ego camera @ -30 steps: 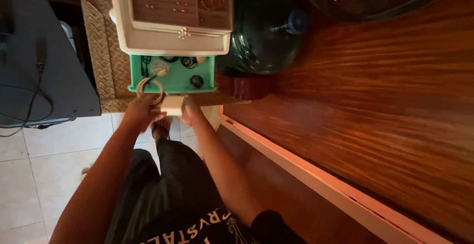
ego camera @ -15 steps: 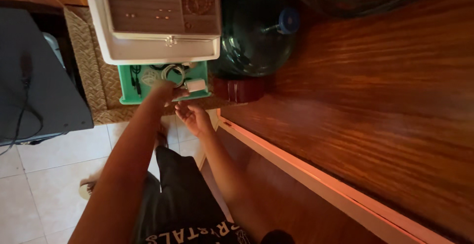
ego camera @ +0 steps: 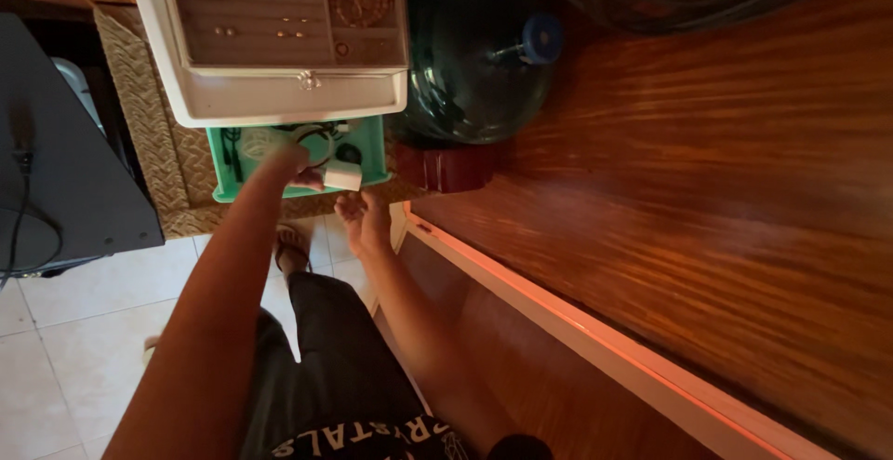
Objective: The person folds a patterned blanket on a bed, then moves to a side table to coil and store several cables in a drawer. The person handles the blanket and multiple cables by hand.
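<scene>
My left hand [ego camera: 290, 164] reaches into an open green drawer [ego camera: 375, 151] and grips a white charger block [ego camera: 342, 176] at the drawer's front edge. A pale coiled cable [ego camera: 312, 134] lies just beyond my fingers, among dark cables and small items in the drawer. My right hand [ego camera: 365, 218] hovers just below the drawer front, palm up, fingers apart, holding nothing.
A white drawer [ego camera: 270, 97] of small jewellery is pulled out above the green one. A large dark green water bottle [ego camera: 474, 60] stands to the right, beside a wide wooden surface [ego camera: 698, 190]. A dark grey appliance [ego camera: 65, 162] and tiled floor [ego camera: 74, 330] are on the left.
My left hand moved from in front of the drawer into it, carrying the coiled cable and charger block. My right hand let go of the block, opened and dropped slightly.
</scene>
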